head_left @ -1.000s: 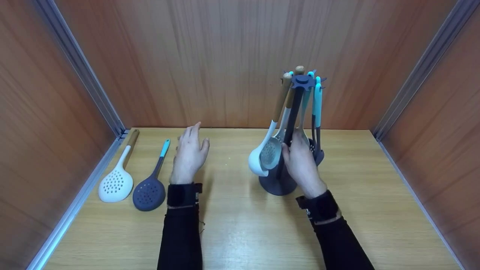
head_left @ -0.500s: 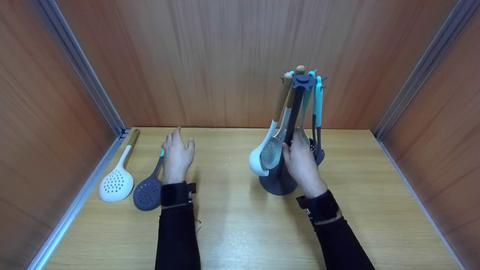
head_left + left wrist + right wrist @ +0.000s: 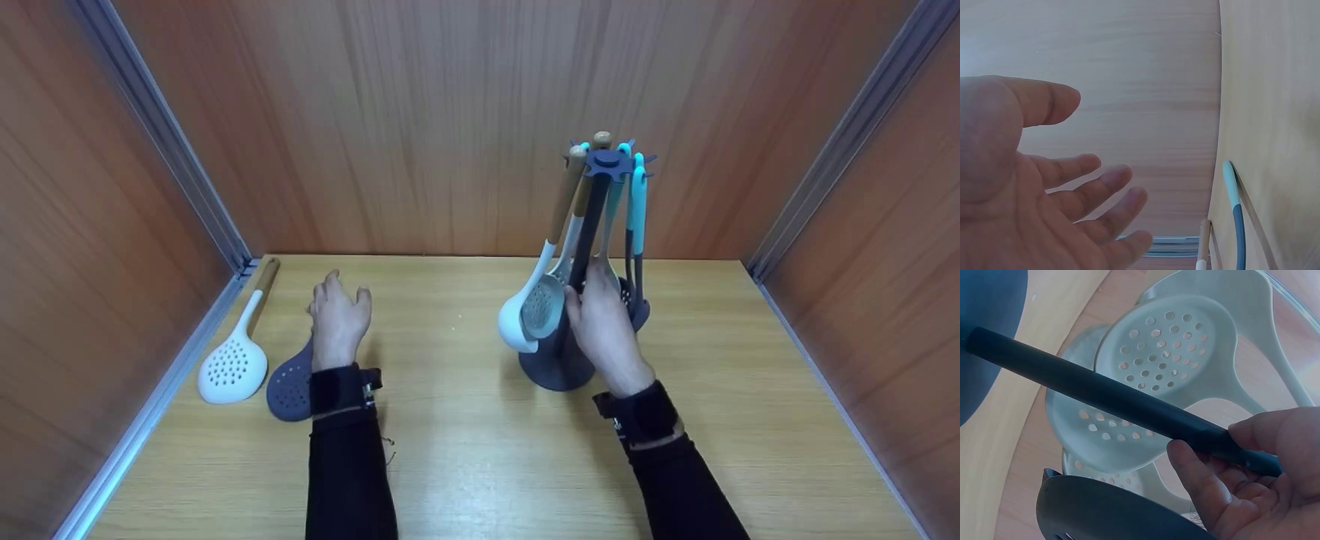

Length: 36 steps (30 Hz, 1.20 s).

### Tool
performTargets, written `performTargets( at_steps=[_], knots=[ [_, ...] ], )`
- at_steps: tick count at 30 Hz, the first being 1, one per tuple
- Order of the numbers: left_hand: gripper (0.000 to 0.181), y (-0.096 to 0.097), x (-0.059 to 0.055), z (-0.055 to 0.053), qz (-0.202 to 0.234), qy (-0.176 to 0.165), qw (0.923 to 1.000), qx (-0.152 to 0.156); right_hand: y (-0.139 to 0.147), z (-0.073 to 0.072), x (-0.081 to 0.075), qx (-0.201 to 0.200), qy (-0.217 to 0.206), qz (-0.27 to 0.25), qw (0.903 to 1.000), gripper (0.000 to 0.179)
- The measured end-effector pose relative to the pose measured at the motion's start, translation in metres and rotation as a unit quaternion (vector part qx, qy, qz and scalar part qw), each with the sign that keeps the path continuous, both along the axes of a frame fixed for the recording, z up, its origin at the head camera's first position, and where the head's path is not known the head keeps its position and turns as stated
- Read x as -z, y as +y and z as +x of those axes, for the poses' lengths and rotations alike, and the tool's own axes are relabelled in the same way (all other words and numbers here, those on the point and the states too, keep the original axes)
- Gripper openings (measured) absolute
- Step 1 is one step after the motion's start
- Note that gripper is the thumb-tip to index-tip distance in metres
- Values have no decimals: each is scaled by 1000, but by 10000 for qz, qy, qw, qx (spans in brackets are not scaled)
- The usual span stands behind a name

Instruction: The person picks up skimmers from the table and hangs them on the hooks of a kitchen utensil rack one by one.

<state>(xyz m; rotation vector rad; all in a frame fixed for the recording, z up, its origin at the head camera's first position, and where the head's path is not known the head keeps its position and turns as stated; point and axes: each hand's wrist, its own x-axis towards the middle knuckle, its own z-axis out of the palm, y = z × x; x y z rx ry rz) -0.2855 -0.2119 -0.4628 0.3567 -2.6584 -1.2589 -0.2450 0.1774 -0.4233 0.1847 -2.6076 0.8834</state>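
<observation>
My right hand [image 3: 606, 322] grips the dark pole [image 3: 1100, 394] of a utensil stand [image 3: 551, 373], with fingers and thumb curled round it. A white ladle [image 3: 513, 324] and a pale perforated skimmer [image 3: 541, 307] hang on its left side. More utensils with turquoise handles [image 3: 638, 210] hang on the right. My left hand [image 3: 339, 322], fingers spread and loosely bent, holds nothing. In the head view it covers the handle of a dark perforated turner [image 3: 289, 386] lying on the table. The left wrist view shows that turquoise handle [image 3: 1231, 183] apart from the fingers.
A white perforated turner [image 3: 232, 371] with a wooden handle lies left of the dark one, near the table's left edge. Wood-grain panels [image 3: 480, 127] enclose the table [image 3: 472, 450] at the back and both sides, with metal corner strips [image 3: 169, 135].
My left hand has moved left and nearer to me, from beside the dark turner to over its handle in the head view. The right hand stays on the pole.
</observation>
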Motion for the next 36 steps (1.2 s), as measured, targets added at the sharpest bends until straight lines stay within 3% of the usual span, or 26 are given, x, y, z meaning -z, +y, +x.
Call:
performTargets(
  at_steps=[12,22,31,36],
  knots=[
    [81,-17,9,-1,-28,-719,9974,-15,0,0,0,42,-58,-2,10000,46],
    [82,-23,18,0,-210,-1053,9941,-137,-1,2,2,81,119,46,9999,46],
    [81,-34,41,-15,-291,-1405,9895,-154,-2,3,-1,53,64,36,10000,45],
    [83,-35,41,-13,-297,-1563,9872,-118,-2,2,-1,93,-22,46,9999,46]
  ],
)
